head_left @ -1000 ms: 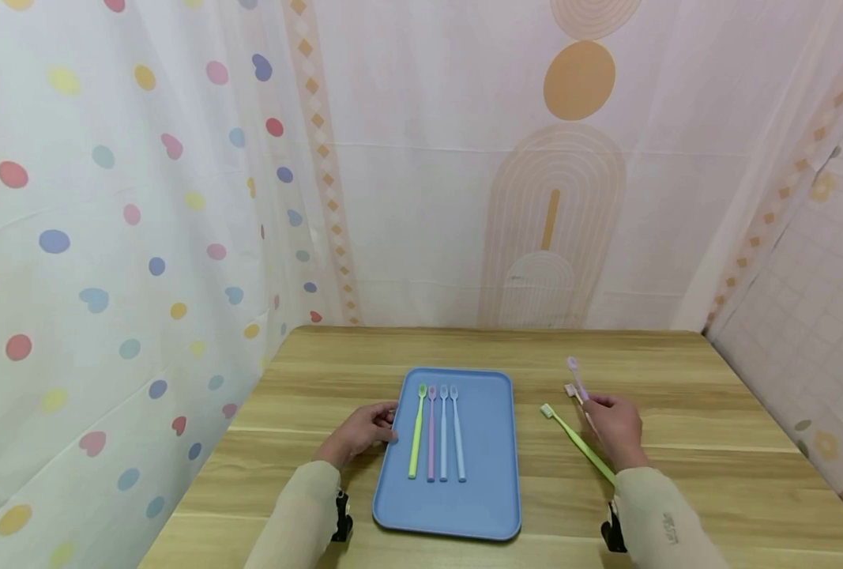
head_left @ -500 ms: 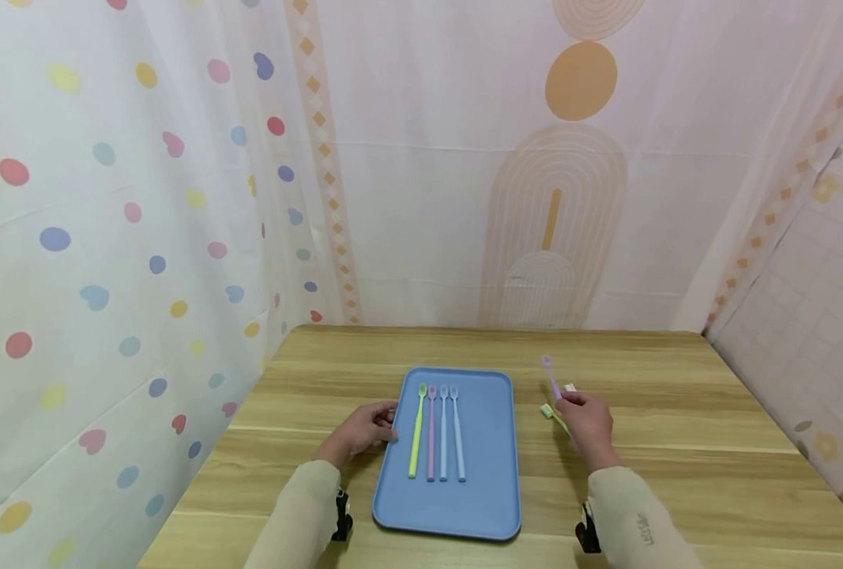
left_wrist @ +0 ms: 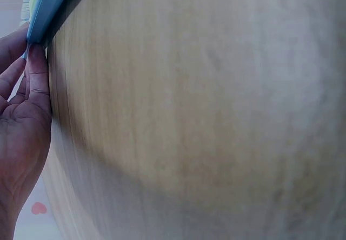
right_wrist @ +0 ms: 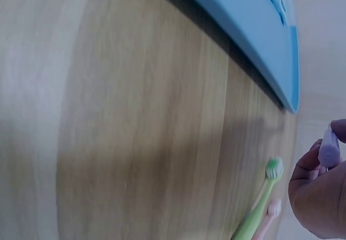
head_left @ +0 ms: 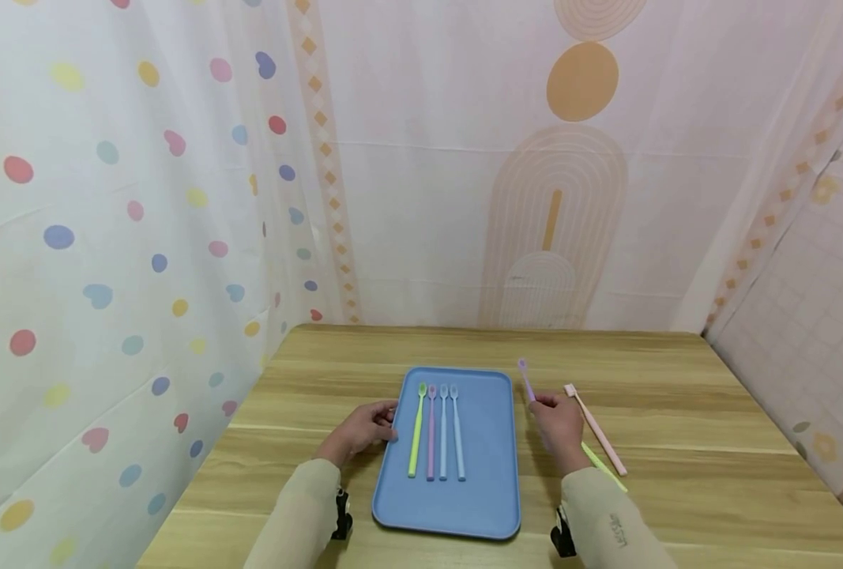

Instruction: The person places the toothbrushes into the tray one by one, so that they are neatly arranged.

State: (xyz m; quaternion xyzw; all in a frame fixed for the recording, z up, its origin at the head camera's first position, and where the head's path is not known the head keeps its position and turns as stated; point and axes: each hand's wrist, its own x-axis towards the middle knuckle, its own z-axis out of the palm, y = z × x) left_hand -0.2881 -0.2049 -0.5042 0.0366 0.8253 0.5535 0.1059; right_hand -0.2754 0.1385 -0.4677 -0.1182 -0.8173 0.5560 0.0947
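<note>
My right hand (head_left: pixel 559 427) holds a purple toothbrush (head_left: pixel 526 379) above the table, just right of the tray, its head pointing away from me. In the right wrist view the handle end (right_wrist: pixel 328 152) shows between thumb and fingers. With thumb and fingers, my left hand (head_left: pixel 359 431) pinches the left rim of a blue tray (head_left: pixel 488 474). On the tray lie a yellow-green toothbrush (head_left: pixel 417 435), a pink-purple one (head_left: pixel 431 438) and two pale blue toothbrushes (head_left: pixel 458 438), side by side with heads at the far end.
Right of the tray, a pink toothbrush (head_left: pixel 599 431) and a green toothbrush (right_wrist: pixel 262 202) lie on the wooden table (head_left: pixel 713 442); my right hand partly hides the green one in the head view. A patterned curtain (head_left: pixel 421 221) hangs behind the table.
My right hand has carried the purple toothbrush leftward, from over the loose toothbrushes to beside the tray. The pink toothbrush has come into full view. My left hand and the tray have stayed put.
</note>
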